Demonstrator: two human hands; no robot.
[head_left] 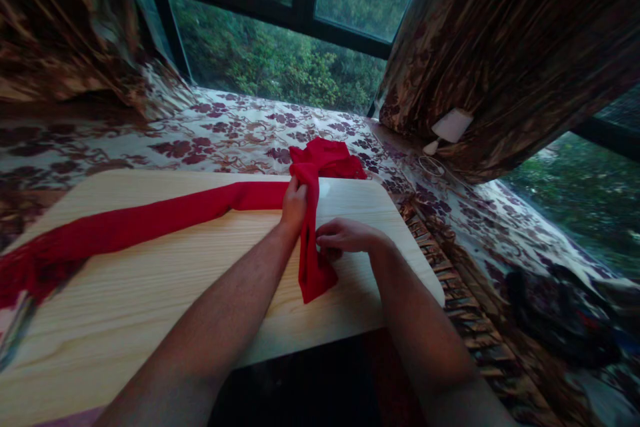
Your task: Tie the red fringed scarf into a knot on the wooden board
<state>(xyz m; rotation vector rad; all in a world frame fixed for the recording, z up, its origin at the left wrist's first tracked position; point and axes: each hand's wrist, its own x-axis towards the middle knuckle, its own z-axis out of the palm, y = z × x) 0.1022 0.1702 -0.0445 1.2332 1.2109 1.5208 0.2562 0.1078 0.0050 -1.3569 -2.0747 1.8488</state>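
Observation:
A long red cloth strip (175,213) runs across the pale wooden table from the left edge to the middle. There it gathers into a bunched fold, and a narrow folded end hangs toward me. My left hand (295,203) is closed round the gathered part, thumb on top. Just to the right, my right hand (350,237) has its fingers bent together, with the fingertips at the edge of the hanging end. Beyond the hands, more of the red cloth lies crumpled over the table's far edge. Its left end looks loose and bunched.
The light wood table (150,293) has rounded corners. Behind it spreads a floral cover (225,127) below a window. A small white lamp (453,125) with a cord stands at the right by brown curtains (500,33). A dark bundle (560,313) lies lower right.

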